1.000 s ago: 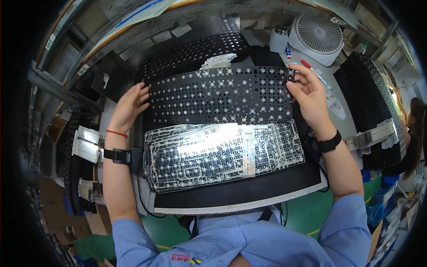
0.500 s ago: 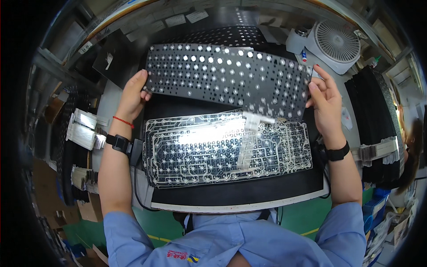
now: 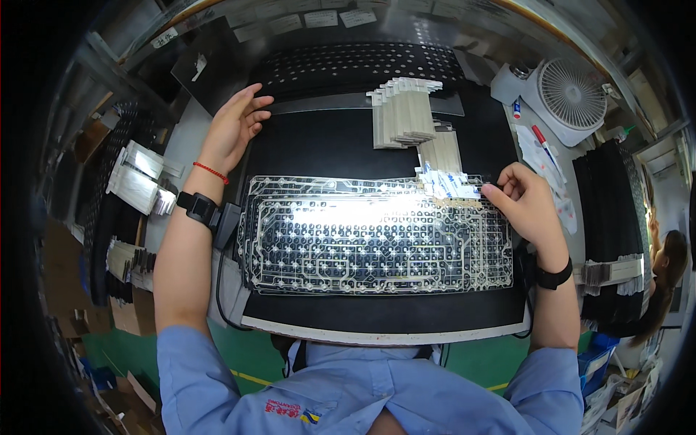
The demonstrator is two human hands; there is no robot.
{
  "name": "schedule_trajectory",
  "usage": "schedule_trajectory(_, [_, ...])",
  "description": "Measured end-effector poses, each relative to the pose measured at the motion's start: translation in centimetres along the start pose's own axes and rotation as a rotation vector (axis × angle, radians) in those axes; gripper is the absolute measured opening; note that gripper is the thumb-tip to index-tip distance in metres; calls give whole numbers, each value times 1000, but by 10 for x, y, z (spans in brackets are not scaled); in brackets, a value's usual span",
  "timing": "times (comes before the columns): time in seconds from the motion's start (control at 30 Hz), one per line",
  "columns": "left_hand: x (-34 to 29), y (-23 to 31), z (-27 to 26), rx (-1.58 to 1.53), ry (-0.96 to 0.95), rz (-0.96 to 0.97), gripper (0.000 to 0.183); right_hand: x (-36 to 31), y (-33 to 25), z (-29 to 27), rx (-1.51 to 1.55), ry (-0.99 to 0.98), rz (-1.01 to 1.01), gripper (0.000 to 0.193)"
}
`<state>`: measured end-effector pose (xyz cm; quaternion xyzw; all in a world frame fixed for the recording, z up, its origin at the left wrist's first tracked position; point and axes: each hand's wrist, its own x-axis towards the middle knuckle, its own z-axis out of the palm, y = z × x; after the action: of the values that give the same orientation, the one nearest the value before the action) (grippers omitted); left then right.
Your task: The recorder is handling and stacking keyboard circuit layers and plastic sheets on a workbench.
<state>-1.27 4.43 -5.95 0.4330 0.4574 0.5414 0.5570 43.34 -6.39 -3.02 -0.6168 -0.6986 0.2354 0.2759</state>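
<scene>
In front of me lies a stack of clear keyboard membranes (image 3: 377, 254) with silver printed traces. At its far right corner my right hand (image 3: 528, 206) has its fingers curled, thumb and forefinger at the membrane's edge. A pale flat ribbon tail (image 3: 441, 148) with a blue-and-white end piece (image 3: 448, 183) extends from the membranes near that hand. My left hand (image 3: 238, 125) is raised at the far left with fingers apart and nothing in it. Beyond the membranes are several pale overlapping strips (image 3: 402, 116). Black perforated sheets (image 3: 348, 61) lie at the back.
A white fan (image 3: 573, 94) stands at the back right, with a red marker (image 3: 539, 135) and a blue one (image 3: 516, 109) nearby. Stacked black sheets with pale tails flank the bench (image 3: 616, 225). A person (image 3: 663, 268) is at the far right.
The black perforated sheet that both hands held up is out of them. My left hand has opened, and my right hand has come down to the membranes' corner. The pale strips beyond are now uncovered.
</scene>
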Motion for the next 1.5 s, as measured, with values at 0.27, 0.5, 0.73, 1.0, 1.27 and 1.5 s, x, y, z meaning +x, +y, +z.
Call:
schedule_trajectory(0.27, [-1,0,-2,66,-34,-5,33,3,9,0,310,30,82,20])
schedule_trajectory(0.5, [-2,-2,0,76,-40,-23,33,-2,-1,-3,235,-14,92,21])
schedule_trajectory(0.73, [-3,-2,1,96,-81,-45,33,-3,-5,-12,374,-310,102,18])
schedule_trajectory(1.0, [-9,3,11,97,-260,-143,42,7,20,-3,318,-7,5,10])
schedule_trajectory(1.27, [-11,-1,8,252,-455,-144,26,15,34,0,439,185,35,14])
schedule_trajectory(1.5, [-7,-2,4,168,-253,-31,17,15,22,-2,679,243,148,19])
